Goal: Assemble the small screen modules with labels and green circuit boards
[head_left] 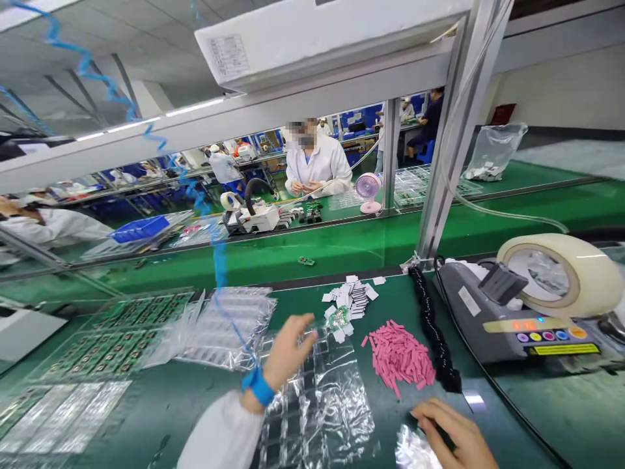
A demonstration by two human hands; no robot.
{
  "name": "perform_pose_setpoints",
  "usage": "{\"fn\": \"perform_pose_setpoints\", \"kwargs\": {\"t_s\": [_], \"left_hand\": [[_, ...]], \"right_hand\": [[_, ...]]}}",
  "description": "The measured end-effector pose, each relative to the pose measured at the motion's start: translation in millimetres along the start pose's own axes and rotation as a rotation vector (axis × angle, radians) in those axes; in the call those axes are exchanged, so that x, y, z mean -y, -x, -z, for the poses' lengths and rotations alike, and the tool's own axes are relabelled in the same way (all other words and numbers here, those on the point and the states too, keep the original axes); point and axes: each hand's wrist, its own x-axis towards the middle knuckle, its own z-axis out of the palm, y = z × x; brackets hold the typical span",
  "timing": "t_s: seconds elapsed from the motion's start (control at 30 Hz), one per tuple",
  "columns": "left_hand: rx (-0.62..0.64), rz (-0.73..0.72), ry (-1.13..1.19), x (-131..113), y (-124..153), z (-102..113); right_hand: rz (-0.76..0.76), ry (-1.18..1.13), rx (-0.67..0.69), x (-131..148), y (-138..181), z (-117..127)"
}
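My left hand (pixel 288 352), with a blue wrist strap (pixel 258 386) and a white sleeve, reaches forward over a clear plastic tray of small parts (pixel 317 404). Its fingers are loosely curled and partly apart, close to a small green circuit board (pixel 338 318), holding nothing I can see. My right hand (pixel 456 433) rests low at the bench's near edge, fingers bent down onto a crinkled clear bag (pixel 415 449). Between the hands lies a pile of pink strips (pixel 400 355). White labels (pixel 354 296) lie behind the board.
A tape dispenser with a large roll (pixel 561 280) stands at the right, a black braided cable (pixel 432 329) beside it. Clear trays of boards (pixel 122 332) and bags (pixel 229 326) lie at the left. A green conveyor belt (pixel 342 247) runs behind; a person in white works across it.
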Motion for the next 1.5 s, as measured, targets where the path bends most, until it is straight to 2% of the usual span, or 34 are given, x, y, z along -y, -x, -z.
{"fn": "perform_pose_setpoints", "kwargs": {"t_s": [0.07,0.17,0.3,0.4,0.5,0.57,0.67,0.77,0.83,0.9,1.0,1.07,1.17,1.3,1.5], "left_hand": [[0.028,-0.031,-0.088,12.7,46.8,-16.5],[-0.022,-0.009,-0.227,30.6,81.1,-36.3],[-0.087,0.048,-0.356,43.9,79.3,-46.8],[-0.094,0.078,-0.412,47.4,73.0,-49.8],[-0.093,0.096,-0.451,50.1,71.0,-52.1],[-0.092,0.100,-0.466,51.5,69.2,-52.0],[-0.087,0.103,-0.474,49.5,63.8,-48.3],[-0.097,0.075,-0.372,37.9,60.4,-44.6],[-0.061,-0.013,-0.156,23.6,63.1,-47.1],[0.074,-0.102,0.158,5.3,69.9,-56.5],[0.288,-0.070,0.586,-25.6,81.7,-80.1],[0.330,0.016,0.748,-45.4,86.7,-95.4],[0.349,0.126,0.855,-70.0,88.6,-110.3],[0.426,0.246,0.923,-93.6,89.9,-122.3],[0.582,0.284,0.990,-133.0,97.1,-133.9]], "right_hand": [[-0.033,0.067,0.202,17.0,-27.8,-4.3],[-0.064,0.132,0.277,40.7,-77.4,-25.0],[-0.064,0.253,0.328,49.1,-134.0,-71.5],[-0.053,0.324,0.365,47.4,-155.5,-101.0],[-0.035,0.334,0.371,47.7,-162.7,-112.7],[-0.034,0.313,0.346,49.1,-163.5,-108.0],[-0.093,0.259,0.243,51.6,-157.4,-84.4],[-0.164,0.179,0.110,57.2,-133.9,-53.3],[-0.190,0.114,0.047,63.7,-108.6,-36.9],[-0.221,0.057,-0.005,69.5,-80.7,-25.8],[-0.281,0.007,-0.080,67.1,-43.4,-12.0],[-0.330,0.013,-0.128,53.3,-23.4,0.5],[-0.476,0.116,-0.249,18.1,-1.3,22.9],[-0.687,0.257,-0.402,-22.0,7.2,37.7],[-0.716,0.128,-0.457,-35.6,0.7,36.8]]}}
